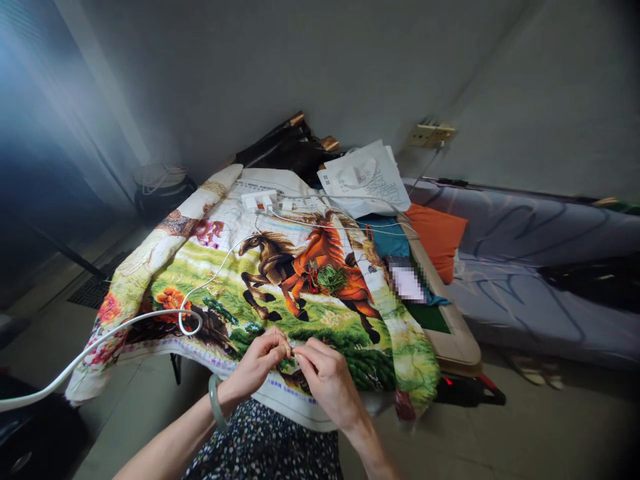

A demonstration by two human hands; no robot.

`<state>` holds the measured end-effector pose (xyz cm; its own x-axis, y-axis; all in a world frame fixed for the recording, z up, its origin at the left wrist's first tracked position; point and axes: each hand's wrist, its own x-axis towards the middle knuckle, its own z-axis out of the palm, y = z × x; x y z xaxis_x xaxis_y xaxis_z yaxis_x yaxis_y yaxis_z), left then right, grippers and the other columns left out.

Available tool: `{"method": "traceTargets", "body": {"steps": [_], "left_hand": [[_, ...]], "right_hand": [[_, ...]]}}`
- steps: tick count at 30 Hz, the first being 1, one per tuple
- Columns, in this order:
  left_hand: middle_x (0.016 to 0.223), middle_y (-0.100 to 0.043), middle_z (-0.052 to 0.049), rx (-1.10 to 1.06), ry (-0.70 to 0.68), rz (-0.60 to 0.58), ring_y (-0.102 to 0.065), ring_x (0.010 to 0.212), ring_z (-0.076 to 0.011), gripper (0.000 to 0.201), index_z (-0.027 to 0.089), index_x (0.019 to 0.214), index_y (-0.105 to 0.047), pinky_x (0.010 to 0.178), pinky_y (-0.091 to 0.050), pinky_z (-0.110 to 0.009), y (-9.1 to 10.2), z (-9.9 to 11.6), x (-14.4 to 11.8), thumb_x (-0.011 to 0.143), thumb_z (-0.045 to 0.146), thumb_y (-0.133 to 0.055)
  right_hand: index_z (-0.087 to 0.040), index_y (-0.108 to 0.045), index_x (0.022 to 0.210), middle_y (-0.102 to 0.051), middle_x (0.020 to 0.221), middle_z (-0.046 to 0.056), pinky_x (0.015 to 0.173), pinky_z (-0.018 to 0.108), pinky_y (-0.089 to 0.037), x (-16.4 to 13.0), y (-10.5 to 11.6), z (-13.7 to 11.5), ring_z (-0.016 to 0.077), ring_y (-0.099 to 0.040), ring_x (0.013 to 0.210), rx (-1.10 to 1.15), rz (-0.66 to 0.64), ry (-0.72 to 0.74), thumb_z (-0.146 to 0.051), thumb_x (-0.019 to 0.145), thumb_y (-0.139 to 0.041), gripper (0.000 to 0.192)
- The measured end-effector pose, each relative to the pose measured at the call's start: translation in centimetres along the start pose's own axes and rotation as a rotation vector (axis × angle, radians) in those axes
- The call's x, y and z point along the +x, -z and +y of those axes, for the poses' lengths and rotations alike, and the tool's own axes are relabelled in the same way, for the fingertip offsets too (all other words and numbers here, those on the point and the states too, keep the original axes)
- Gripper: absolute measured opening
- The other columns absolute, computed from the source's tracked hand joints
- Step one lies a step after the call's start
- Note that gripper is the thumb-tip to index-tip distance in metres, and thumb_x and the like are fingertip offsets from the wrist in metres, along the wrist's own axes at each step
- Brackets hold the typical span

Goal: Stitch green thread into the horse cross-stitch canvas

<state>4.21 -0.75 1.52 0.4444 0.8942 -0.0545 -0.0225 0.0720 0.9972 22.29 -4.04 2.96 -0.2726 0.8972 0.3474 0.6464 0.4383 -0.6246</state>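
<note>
Grey walls back a table draped with a horse cross-stitch cloth. At the cloth's near edge, the left hand and right hand meet, fingertips pinched narrowly together on something too small to make out. A white cable loops just beside them.

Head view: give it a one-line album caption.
Both hands pinch together at the near edge of a horse embroidery cloth spread over a table.

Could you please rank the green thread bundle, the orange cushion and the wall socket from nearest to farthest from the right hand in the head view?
From the right hand:
1. Green thread bundle, on the horse embroidery just above.
2. Orange cushion, up right.
3. Wall socket, on the far wall.
</note>
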Motion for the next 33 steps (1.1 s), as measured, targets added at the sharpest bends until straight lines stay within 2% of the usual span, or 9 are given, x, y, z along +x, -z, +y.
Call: {"method": "traceTargets", "body": {"steps": [10, 21, 24, 27, 30, 31, 33], "left_hand": [[0.085, -0.050, -0.004, 0.050, -0.024, -0.053, -0.044, 0.083, -0.0196, 0.049, 0.018, 0.073, -0.056, 0.078, -0.037, -0.031, 0.2, -0.6, 0.0, 0.098, 0.060, -0.052], [0.086, -0.047, -0.003, 0.082, -0.058, -0.142, -0.042, 0.084, -0.0193, 0.049, 0.019, 0.078, -0.052, 0.082, -0.038, -0.032, 0.5, -0.9, 0.0, 0.102, 0.061, -0.044], [0.086, -0.048, -0.003, 0.120, -0.083, -0.155, -0.043, 0.083, -0.0194, 0.045, 0.020, 0.078, -0.050, 0.081, -0.038, -0.033, 0.6, -0.8, 0.1, 0.103, 0.056, -0.042], [0.088, -0.050, -0.004, 0.205, -0.080, -0.127, -0.045, 0.084, -0.0196, 0.032, 0.020, 0.081, -0.051, 0.081, -0.039, -0.033, 0.7, -0.2, 0.1, 0.103, 0.042, -0.043], [0.094, -0.056, -0.005, 0.268, -0.064, -0.073, -0.050, 0.091, -0.0209, 0.013, 0.020, 0.090, -0.057, 0.085, -0.041, -0.034, 0.6, 0.4, -0.1, 0.094, 0.029, -0.049], [0.099, -0.058, -0.006, 0.270, -0.066, -0.027, -0.052, 0.095, -0.0216, 0.012, 0.020, 0.097, -0.060, 0.089, -0.041, -0.035, 0.5, 0.5, -0.3, 0.091, 0.028, -0.053], [0.107, -0.059, -0.007, 0.247, -0.071, 0.145, -0.053, 0.100, -0.0228, 0.028, 0.020, 0.112, -0.062, 0.093, -0.042, -0.036, 0.2, 0.5, -0.6, 0.085, 0.028, -0.059]], "right_hand": [[-0.015, -0.067, 0.077, -0.060, 0.075, 0.003, 0.062, 0.024, -0.040, -0.3, -0.3, 0.2, 0.0122, -0.058, 0.065, -0.030, 0.000, 0.019, -0.005, 0.100, -0.048, 0.031], [-0.015, -0.066, 0.077, -0.060, 0.075, 0.003, 0.063, 0.023, -0.042, -0.3, -0.3, 0.1, 0.0127, -0.059, 0.066, -0.010, 0.015, 0.042, -0.002, 0.097, -0.051, 0.028], [-0.015, -0.067, 0.078, -0.061, 0.076, 0.003, 0.063, 0.022, -0.042, -0.3, -0.4, 0.0, 0.0126, -0.059, 0.066, -0.001, 0.023, 0.041, -0.002, 0.098, -0.051, 0.029], [-0.015, -0.067, 0.079, -0.061, 0.075, 0.003, 0.062, 0.022, -0.043, -0.3, -0.4, -0.1, 0.0122, -0.059, 0.065, 0.024, 0.061, 0.049, -0.004, 0.099, -0.050, 0.029], [-0.015, -0.070, 0.084, -0.061, 0.074, 0.002, 0.063, 0.021, -0.045, -0.3, -0.3, -0.2, 0.0121, -0.060, 0.066, 0.035, 0.124, 0.058, -0.005, 0.100, -0.050, 0.028], [-0.015, -0.071, 0.085, -0.061, 0.074, 0.002, 0.063, 0.021, -0.045, -0.2, -0.3, -0.2, 0.0120, -0.060, 0.066, 0.034, 0.143, 0.060, -0.005, 0.100, -0.050, 0.027], [-0.014, -0.071, 0.086, -0.060, 0.073, 0.002, 0.063, 0.021, -0.045, -0.2, -0.4, -0.3, 0.0118, -0.059, 0.065, 0.026, 0.179, 0.067, -0.006, 0.100, -0.051, 0.026]]}}
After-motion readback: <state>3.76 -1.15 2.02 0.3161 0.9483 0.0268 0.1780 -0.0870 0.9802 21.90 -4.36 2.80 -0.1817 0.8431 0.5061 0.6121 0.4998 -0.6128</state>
